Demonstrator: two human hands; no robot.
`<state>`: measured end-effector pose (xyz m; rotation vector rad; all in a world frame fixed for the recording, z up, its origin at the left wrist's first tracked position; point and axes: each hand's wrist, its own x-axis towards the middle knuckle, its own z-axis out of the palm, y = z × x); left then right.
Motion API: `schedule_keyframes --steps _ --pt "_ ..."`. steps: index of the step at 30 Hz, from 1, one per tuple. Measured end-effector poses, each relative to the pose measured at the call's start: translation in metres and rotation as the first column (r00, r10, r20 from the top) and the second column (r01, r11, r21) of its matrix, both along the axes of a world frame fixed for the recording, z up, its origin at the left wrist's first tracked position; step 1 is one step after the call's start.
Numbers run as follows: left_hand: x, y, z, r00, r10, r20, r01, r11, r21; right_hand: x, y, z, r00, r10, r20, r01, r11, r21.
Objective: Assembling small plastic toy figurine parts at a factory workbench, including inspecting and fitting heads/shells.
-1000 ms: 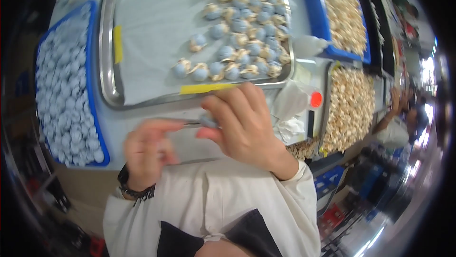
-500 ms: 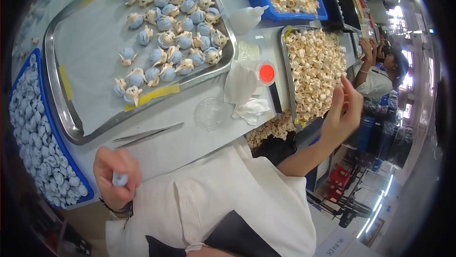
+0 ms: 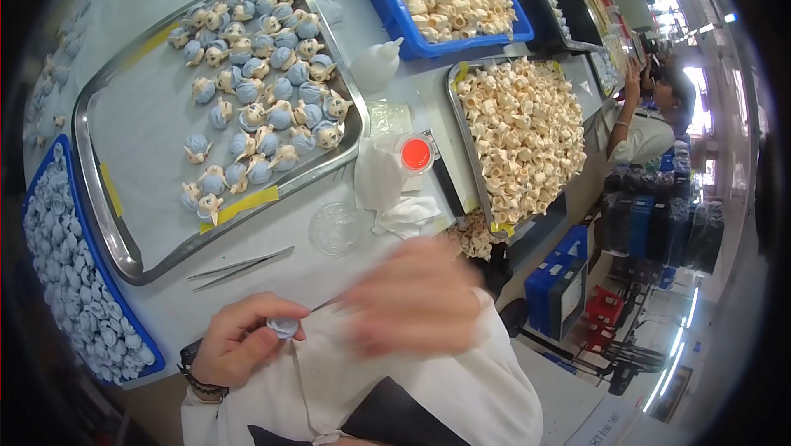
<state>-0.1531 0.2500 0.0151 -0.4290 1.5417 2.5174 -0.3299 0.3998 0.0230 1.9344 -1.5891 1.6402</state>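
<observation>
Now left hand [image 3: 239, 349] fingers pinch blue piece [image 3: 284, 328]; right hand [image 3: 412, 296] blurred, grip unclear.

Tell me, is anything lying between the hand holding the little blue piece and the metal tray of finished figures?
Only the tweezers lie on the table between the left hand, which pinches the blue piece, and the steel tray. They lie flat, so nothing visible blocks a path above them. The blurred right hand is off to the side.

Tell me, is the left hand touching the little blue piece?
Touching. The head view shows the left hand with its fingers curled around the small blue piece, pinching it with no gap between them.
</observation>
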Motion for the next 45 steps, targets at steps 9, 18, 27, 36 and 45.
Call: schedule_keyframes --steps 9,18,27,36,45 --pt "0.018 0.002 -0.012 0.940 0.340 -0.039 -0.341 0.920 -0.192 0.033 -0.048 -0.015 0.957 0.147 0.250 -0.164 0.985 0.049" --pt "0.009 -0.002 -0.006 0.966 0.251 -0.058 -0.257 0.958 -0.127 -0.008 -0.008 0.000 0.973 0.118 0.200 -0.095 0.988 -0.120" --pt "0.015 -0.008 -0.016 0.930 0.366 -0.041 -0.363 0.930 0.055 -0.066 0.019 0.000 0.785 -0.543 -0.299 0.619 0.705 0.347" --pt "0.012 -0.020 -0.025 0.955 0.058 -0.292 -0.135 0.959 -0.250 -0.065 0.018 -0.004 0.770 -0.536 -0.347 0.638 0.647 0.418" --pt "0.011 -0.008 -0.018 0.908 0.413 -0.070 -0.404 0.908 0.111 -0.060 0.029 -0.033 0.755 -0.640 -0.143 0.651 0.704 0.284"
